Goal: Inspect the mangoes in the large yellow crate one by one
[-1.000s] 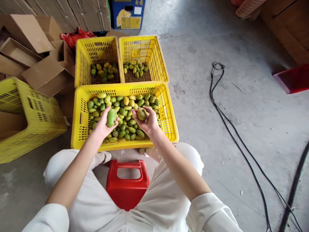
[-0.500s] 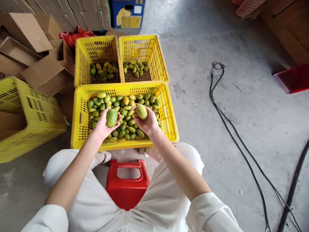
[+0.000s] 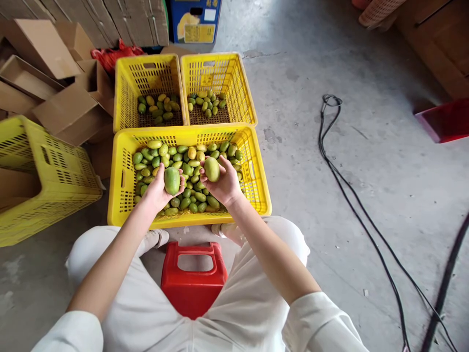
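Note:
My left hand [image 3: 157,191] is palm up, its fingers curled round a green mango [image 3: 172,181]. My right hand [image 3: 226,184] holds a paler, yellowish-green mango [image 3: 212,169] at its thumb and fingers. Both hands are above a wide yellow crate [image 3: 190,222], side by side and a little apart. Many loose mangoes [image 3: 200,196], mostly green with some yellow, cover the crate's bottom; my hands hide some of them.
Beyond stand two smaller yellow crates, left [image 3: 126,93] and right [image 3: 247,93], each with some mangoes. A yellow-green crate [image 3: 66,171] and cardboard boxes [image 3: 69,110] are at left. A red stool [image 3: 194,291] is between my legs. Black cables [image 3: 351,193] lie on the floor at right.
Both mangoes have turned slightly in my hands. The right one has shifted a little left, and my right fingers have opened somewhat around it.

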A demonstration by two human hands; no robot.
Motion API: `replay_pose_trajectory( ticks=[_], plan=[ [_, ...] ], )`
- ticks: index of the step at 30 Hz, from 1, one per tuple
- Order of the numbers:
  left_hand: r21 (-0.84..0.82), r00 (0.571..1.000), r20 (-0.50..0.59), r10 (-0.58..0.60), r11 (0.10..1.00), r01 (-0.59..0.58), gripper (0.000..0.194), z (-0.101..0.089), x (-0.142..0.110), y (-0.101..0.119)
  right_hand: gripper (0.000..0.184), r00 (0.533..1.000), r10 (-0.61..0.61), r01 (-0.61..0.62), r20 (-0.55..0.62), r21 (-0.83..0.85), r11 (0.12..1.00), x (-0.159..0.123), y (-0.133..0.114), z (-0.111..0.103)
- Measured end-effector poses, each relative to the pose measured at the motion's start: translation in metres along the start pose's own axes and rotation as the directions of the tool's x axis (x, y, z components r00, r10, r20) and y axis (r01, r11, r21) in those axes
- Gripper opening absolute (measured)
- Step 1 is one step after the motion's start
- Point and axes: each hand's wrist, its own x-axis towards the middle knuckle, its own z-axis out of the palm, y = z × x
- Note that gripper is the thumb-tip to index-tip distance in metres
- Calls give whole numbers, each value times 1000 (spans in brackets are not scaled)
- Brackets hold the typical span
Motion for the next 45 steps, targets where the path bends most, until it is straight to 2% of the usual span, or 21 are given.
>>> replay_pose_trajectory(
  ticks=[4,7,12,14,17,21,24,28,32,36,39,43,45],
  plan=[
    [90,993,86,78,992,-85,23,-8,4,-6,11,999,-36,36,-8,-18,999,-3,2,2],
    [111,986,94,135,983,-145,17,-7,2,-7,9,999,-36,35,-26,-17,999,-3,3,4],
    [52,994,54,96,994,-99,7,0,-3,-4,17,997,-72,73,22,-90,993,0,3,4],
    [60,994,21,103,993,-104,11,2,-2,-3,18,995,-87,90,38,-98,991,0,4,4],
    [107,983,-50,174,980,-168,16,1,0,-5,18,992,-107,113,74,-77,991,-1,5,5],
    [136,972,-49,228,966,-220,26,-6,5,-7,16,985,-123,131,117,-66,989,-1,7,6],
    [125,982,-43,184,976,-177,35,-8,7,-8,21,989,-108,114,97,-54,992,-1,7,7],
    [81,990,-22,142,987,-140,35,-5,4,-9,27,992,-101,104,75,-36,994,-3,4,8],
    [40,998,16,59,997,-60,32,-1,-1,-6,18,992,-120,122,47,-51,991,-6,3,9],
    [59,993,115,-15,998,9,27,-2,-5,3,17,990,-127,131,59,-65,989,-7,4,9],
    [87,986,164,11,996,-26,22,-4,-4,7,24,986,-150,155,66,-74,985,-8,4,10],
    [138,987,112,112,982,-127,10,-7,-2,2,24,982,-180,184,65,-54,981,-9,5,13],
    [150,976,102,195,967,-208,21,-8,-1,-1,15,981,-189,191,52,-49,980,-8,6,13]
  ],
)
